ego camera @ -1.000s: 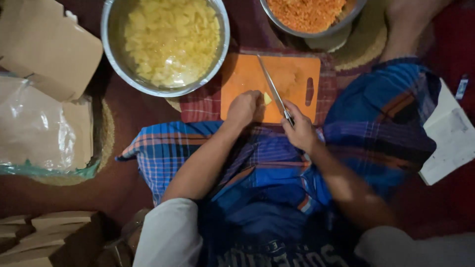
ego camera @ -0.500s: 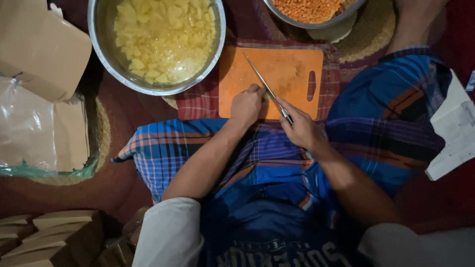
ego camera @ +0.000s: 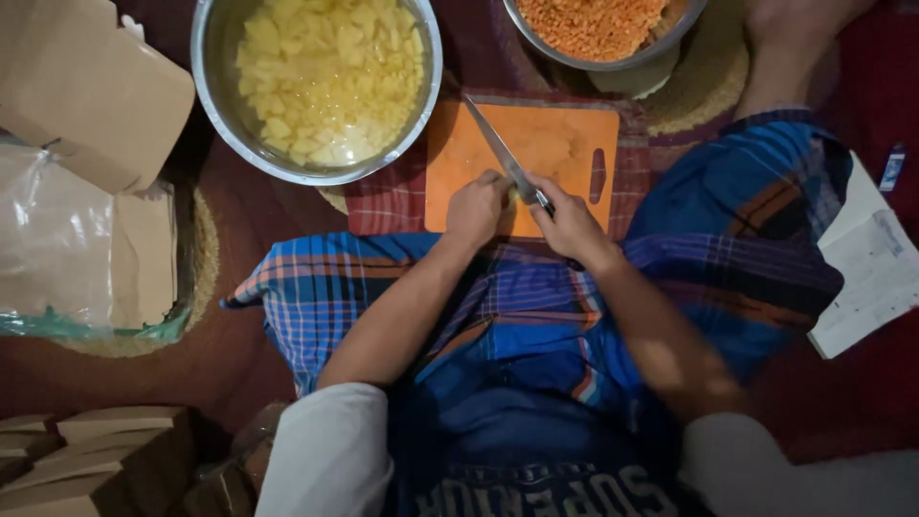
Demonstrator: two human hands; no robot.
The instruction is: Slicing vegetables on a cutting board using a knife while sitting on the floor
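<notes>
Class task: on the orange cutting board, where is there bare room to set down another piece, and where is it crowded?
Free: the cutting board surface between the knife blade and the handle slot at its right edge. Crowded: the near edge, where the left hand and right hand meet.

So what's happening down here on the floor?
A person sits cutting food on an orange board. The right hand grips a knife, its blade angled across the board, while the left hand steadies a small pale piece at the near edge. A metal bowl of yellow chunks in water stands to the left of the board, and a bowl of orange lentils sits beyond it.
</notes>
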